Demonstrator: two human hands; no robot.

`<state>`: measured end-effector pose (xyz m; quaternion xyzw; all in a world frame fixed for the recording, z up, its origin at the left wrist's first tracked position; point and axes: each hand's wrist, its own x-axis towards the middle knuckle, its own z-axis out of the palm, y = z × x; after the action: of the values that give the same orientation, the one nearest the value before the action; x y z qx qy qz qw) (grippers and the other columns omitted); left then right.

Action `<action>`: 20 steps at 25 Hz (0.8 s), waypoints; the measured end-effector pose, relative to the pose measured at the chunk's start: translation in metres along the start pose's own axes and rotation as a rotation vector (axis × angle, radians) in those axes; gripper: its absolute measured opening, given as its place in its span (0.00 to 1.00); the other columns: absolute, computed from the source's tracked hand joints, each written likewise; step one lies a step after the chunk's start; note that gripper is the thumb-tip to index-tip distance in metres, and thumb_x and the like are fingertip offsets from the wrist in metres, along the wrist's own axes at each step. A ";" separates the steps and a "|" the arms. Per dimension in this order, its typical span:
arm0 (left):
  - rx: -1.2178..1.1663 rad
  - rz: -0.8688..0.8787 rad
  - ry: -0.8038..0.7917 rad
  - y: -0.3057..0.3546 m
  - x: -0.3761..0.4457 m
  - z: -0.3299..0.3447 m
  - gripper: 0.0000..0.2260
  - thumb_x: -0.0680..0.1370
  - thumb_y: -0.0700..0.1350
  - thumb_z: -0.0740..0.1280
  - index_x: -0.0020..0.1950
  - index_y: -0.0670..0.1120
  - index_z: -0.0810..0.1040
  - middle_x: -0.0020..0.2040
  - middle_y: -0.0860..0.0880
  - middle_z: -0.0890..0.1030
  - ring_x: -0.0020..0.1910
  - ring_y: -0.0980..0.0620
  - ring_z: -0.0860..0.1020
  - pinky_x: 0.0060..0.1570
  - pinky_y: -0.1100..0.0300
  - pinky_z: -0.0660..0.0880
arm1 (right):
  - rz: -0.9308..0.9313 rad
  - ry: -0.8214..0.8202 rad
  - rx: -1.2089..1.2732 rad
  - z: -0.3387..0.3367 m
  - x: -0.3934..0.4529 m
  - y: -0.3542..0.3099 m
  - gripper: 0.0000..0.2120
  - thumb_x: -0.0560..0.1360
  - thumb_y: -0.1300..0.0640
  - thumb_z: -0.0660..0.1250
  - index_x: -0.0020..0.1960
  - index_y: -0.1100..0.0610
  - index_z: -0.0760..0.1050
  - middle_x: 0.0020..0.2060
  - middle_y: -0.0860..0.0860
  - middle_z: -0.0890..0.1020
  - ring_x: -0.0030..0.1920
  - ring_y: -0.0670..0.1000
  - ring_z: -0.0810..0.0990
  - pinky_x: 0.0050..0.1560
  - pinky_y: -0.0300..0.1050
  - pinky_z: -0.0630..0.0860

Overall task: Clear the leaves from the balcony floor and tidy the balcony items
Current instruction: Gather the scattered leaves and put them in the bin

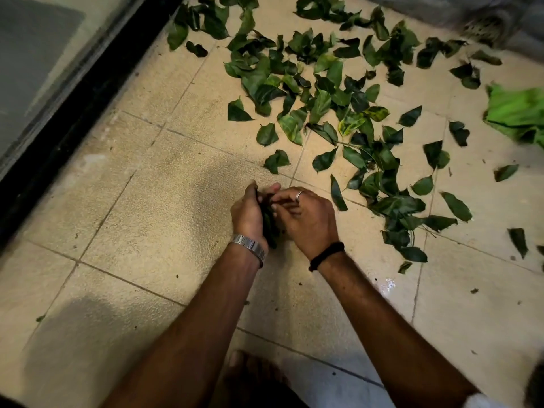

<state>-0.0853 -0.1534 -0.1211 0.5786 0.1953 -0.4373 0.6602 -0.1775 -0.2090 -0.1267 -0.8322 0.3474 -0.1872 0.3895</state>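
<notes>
Head view, downward over balcony floor (141, 231) of beige tiles with thin dark grout lines.

Left hand (248, 212): held just above the floor near centre, fingers curled around a small bunch of dark leaves (269, 223), bunch gripped upright against the palm and hanging down toward the wrist. Metal watch (250, 245) worn on the left wrist.

Right hand (306, 214): just beside the left, fingertips pinching at the top of the same bunch; ring (299, 194) on one finger, black band (326, 256) round the wrist. Grip of both hands thus closed on the leaves, neither spread.

Scattered leaves (294, 81): strewn thickly over the upper middle and right of the floor, mostly dark green, a few yellow-mottled (350, 123), some joined to thin twigs; loose single leaves lying apart toward the right edge. Tiles nearest the hands and to their left largely bare apart from small specks of debris.

Green cloth-like object (518, 113): blurred, at the right edge, kind not identifiable.

Black door frame (73, 119): running diagonally along the left, glass pane (35, 69) beyond it.

Grey rounded object (488, 25) at top right, blurred. Bare foot (250, 378) at the lower edge, between the forearms.
</notes>
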 end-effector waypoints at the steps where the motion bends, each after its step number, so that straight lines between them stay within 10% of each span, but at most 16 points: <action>1: 0.017 0.030 0.054 0.000 0.001 0.001 0.17 0.81 0.50 0.64 0.34 0.45 0.80 0.40 0.44 0.86 0.41 0.44 0.83 0.45 0.54 0.80 | 0.009 -0.044 0.061 0.003 -0.003 -0.007 0.11 0.75 0.64 0.71 0.54 0.53 0.83 0.49 0.45 0.85 0.49 0.41 0.83 0.53 0.40 0.81; 5: -0.037 0.119 0.235 0.008 0.008 0.000 0.16 0.80 0.48 0.66 0.33 0.45 0.77 0.29 0.49 0.79 0.30 0.50 0.77 0.35 0.58 0.75 | 0.045 -0.088 0.271 0.006 0.008 -0.013 0.10 0.76 0.65 0.68 0.55 0.57 0.81 0.47 0.46 0.86 0.50 0.39 0.83 0.52 0.37 0.80; 11: -0.172 0.145 0.265 0.029 0.023 0.002 0.20 0.81 0.49 0.64 0.30 0.46 0.72 0.24 0.50 0.75 0.24 0.51 0.74 0.26 0.63 0.71 | -0.207 0.096 -0.123 0.032 0.051 -0.007 0.09 0.76 0.64 0.65 0.53 0.57 0.82 0.50 0.51 0.84 0.50 0.50 0.81 0.53 0.46 0.79; 15: -0.343 0.031 0.164 0.037 0.038 -0.013 0.16 0.81 0.48 0.63 0.33 0.48 0.68 0.25 0.51 0.70 0.22 0.53 0.71 0.22 0.66 0.66 | -0.113 -0.011 -0.479 0.039 0.075 0.023 0.16 0.79 0.56 0.65 0.66 0.55 0.78 0.67 0.54 0.76 0.68 0.57 0.70 0.69 0.52 0.69; 20: -0.577 -0.060 -0.083 0.038 0.053 -0.020 0.18 0.82 0.51 0.59 0.32 0.50 0.65 0.25 0.54 0.67 0.24 0.56 0.67 0.23 0.66 0.63 | -0.095 0.050 -0.211 0.043 0.040 0.013 0.13 0.75 0.68 0.68 0.56 0.57 0.84 0.54 0.51 0.84 0.55 0.51 0.81 0.57 0.43 0.78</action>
<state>-0.0207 -0.1557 -0.1441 0.3425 0.3015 -0.4060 0.7918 -0.1310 -0.2213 -0.1626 -0.8791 0.3348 -0.1889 0.2817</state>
